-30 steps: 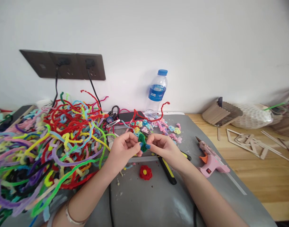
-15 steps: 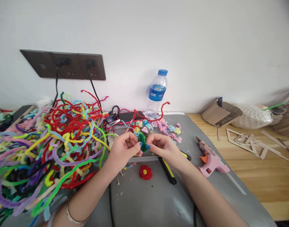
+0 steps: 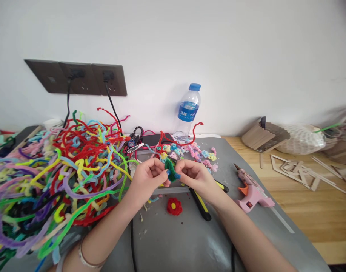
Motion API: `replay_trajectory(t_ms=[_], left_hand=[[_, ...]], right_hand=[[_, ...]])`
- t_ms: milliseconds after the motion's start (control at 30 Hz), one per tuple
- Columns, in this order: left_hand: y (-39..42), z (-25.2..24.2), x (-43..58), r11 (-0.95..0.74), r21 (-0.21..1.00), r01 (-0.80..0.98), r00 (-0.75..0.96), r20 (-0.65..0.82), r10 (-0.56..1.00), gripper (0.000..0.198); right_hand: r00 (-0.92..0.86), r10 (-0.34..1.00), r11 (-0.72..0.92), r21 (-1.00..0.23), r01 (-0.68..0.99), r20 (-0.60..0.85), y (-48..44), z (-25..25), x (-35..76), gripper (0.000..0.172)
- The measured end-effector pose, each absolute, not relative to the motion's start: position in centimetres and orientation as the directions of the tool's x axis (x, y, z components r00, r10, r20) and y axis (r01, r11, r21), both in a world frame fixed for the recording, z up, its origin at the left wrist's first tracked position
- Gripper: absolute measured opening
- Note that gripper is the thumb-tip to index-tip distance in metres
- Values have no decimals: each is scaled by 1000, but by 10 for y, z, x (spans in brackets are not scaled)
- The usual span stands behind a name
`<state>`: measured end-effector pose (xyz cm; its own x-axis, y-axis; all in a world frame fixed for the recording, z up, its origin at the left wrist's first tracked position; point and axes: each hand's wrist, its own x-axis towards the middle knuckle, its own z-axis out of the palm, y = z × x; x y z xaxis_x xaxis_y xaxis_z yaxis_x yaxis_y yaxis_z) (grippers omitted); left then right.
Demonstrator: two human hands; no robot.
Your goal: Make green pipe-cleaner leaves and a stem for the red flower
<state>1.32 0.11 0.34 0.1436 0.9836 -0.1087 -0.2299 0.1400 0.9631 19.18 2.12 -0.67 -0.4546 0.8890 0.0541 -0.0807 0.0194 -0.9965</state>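
Note:
Between both hands is a small piece of dark green pipe cleaner [image 3: 169,169], bent into a compact shape. My left hand [image 3: 152,176] pinches it from the left with thumb and fingers. From the right, my right hand [image 3: 194,176] pinches the same piece, its thumb close to the left one. Just below them a red pipe-cleaner flower [image 3: 174,206] with a yellow centre lies on the grey mat [image 3: 167,241]. Pliers with yellow and black handles [image 3: 201,205] rest partly hidden under my right hand.
A heap of colourful pipe cleaners [image 3: 76,162] covers the left side. Small pastel flowers [image 3: 195,151] lie behind my hands, near a plastic bottle [image 3: 189,109]. At right are a pink glue gun [image 3: 253,192] and wooden pieces [image 3: 300,172]. A black cable [image 3: 132,245] crosses the mat.
Both hands keep their pinch on the green pipe cleaner in nearly the same place. The green piece appears very slightly turned; nothing else has visibly moved.

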Motion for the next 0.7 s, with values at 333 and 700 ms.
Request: replay_trajectory(t_ms=[333,700], left_hand=[[0,2,12,111,972,-206,158,-79,984,19],[1,1,12,99,977,-191,139,-73,988,19]], right_hand=[[-480,877,-4,-996,-91,40,22,-6,191,26],[-468,884,-30,-995,-97,19,22,-4,190,26]])
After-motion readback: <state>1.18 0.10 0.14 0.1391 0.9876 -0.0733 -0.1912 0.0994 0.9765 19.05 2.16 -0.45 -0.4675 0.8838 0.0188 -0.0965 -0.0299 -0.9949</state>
